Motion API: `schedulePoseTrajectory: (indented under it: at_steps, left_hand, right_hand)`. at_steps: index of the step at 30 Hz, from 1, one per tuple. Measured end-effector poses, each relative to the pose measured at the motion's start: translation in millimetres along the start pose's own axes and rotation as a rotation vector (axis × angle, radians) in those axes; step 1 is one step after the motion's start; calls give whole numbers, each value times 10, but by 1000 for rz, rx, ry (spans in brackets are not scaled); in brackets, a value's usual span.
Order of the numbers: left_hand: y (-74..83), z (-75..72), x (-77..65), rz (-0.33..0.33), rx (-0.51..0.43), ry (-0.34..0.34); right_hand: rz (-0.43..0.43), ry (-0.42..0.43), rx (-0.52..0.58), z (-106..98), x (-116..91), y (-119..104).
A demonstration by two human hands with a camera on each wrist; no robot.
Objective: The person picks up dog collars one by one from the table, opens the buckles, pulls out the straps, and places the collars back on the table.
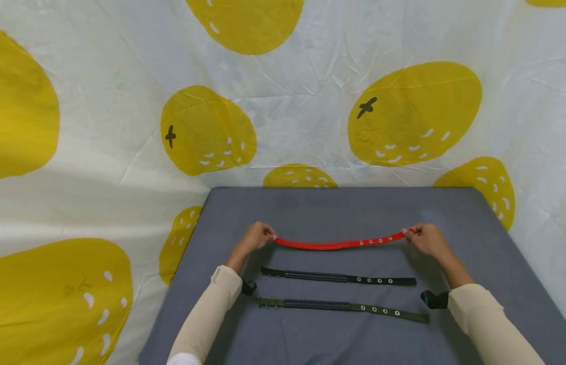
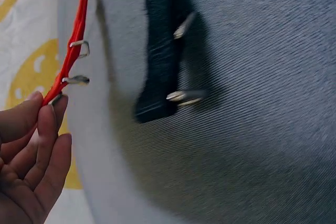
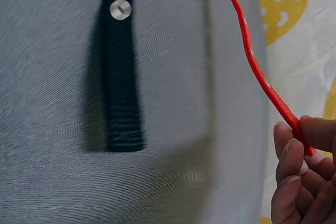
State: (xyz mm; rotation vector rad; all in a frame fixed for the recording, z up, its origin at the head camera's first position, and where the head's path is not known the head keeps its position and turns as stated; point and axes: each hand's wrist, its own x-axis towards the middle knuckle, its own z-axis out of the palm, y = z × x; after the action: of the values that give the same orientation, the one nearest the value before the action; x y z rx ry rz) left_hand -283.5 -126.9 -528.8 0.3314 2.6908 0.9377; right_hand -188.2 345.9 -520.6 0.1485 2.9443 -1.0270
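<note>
A red collar with metal eyelets is stretched between both hands, sagging a little in the middle above the table. My left hand pinches its buckle end; metal loops show there in the left wrist view, beside the thumb. At the eyelet end, my right hand pinches the tip between thumb and fingers. Nearer to me lies a black collar, laid out straight, its buckle end to the left. Below that, a green collar lies roughly parallel, its eyelets to the right.
The grey table carries the two flat collars. Behind and to the left hangs a white cloth printed with yellow fruit shapes. Dark wrist straps show beside the sleeves.
</note>
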Motion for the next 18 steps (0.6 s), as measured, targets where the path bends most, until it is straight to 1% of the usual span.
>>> schedulePoseTrajectory:
  at_steps: [4,10,14,18]
  left_hand:
    - [-74,70,11,4,-8,-36]
    - [-160,119,27,18,39,-27]
    - [-189,119,36,0,85,-34]
    - [-219,124,36,-27,127,-37]
  right_hand:
    - [24,-55,-55,68,30,174]
    - [87,-90,-120,175,34,355]
    - [113,-108,-129,228,22,395]
    - [130,-94,-155,257,15,399]
